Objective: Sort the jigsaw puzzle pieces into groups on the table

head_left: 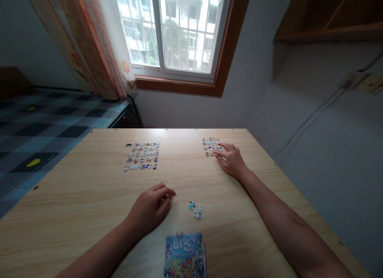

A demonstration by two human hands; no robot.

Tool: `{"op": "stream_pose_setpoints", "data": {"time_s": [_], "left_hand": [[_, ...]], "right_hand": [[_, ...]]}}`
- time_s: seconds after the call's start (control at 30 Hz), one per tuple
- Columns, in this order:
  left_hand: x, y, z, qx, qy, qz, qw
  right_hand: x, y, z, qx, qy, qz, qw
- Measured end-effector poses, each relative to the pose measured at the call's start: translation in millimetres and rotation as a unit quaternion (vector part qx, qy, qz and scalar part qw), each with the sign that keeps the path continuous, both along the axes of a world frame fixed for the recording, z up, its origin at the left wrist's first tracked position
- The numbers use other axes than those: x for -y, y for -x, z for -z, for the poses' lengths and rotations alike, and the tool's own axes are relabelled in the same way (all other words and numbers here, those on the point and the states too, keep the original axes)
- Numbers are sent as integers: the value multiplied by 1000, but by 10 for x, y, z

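On the right side of the wooden table, my right hand (229,159) reaches over a small group of jigsaw puzzle pieces (211,143). Its thumb and fingers are apart, with tips touching or just above the nearer pieces; no piece shows gripped. My left hand (154,203) rests on the table nearer to me, fingers curled in and thumb close to the index finger, with nothing visible in it. Just right of it lie several loose pale-blue puzzle pieces (197,215). A larger block of puzzle pieces (143,154) is laid in rows at the far left.
A blue puzzle box or booklet marked "Bluey" (184,256) lies at the near edge of view. The table (98,190) stands below a barred window (188,34). A checked bed (60,122) is on the left, and a wall with a cable (311,118) on the right.
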State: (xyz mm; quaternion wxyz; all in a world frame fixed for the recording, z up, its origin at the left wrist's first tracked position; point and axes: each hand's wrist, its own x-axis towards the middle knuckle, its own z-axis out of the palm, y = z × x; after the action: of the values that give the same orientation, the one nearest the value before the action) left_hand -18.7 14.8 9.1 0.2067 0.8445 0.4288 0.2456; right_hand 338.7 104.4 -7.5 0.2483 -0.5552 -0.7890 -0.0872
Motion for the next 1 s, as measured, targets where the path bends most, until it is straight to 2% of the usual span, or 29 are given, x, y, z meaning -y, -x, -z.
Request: {"op": "stream_pose_setpoints", "data": {"time_s": [0.13,0.37,0.5,0.63,0.87,1.0], "left_hand": [[-1,6,14,-1,-2,0,1000],[2,-3,0,-6,1,-1,1000],[2,-5,-14,-7,2,-4,1000],[5,-6,-23,-5,2,-2,1000],[10,-6,-25,-5,6,-1,1000],[10,-4,-25,-2,9,-1,1000]], "right_hand": [[31,153,29,34,27,-13,999],[23,188,110,43,84,-22,995],[15,165,108,32,66,-21,997],[4,114,95,0,38,12,999],[19,127,98,5,60,5,998],[33,115,65,-5,36,13,999]]}}
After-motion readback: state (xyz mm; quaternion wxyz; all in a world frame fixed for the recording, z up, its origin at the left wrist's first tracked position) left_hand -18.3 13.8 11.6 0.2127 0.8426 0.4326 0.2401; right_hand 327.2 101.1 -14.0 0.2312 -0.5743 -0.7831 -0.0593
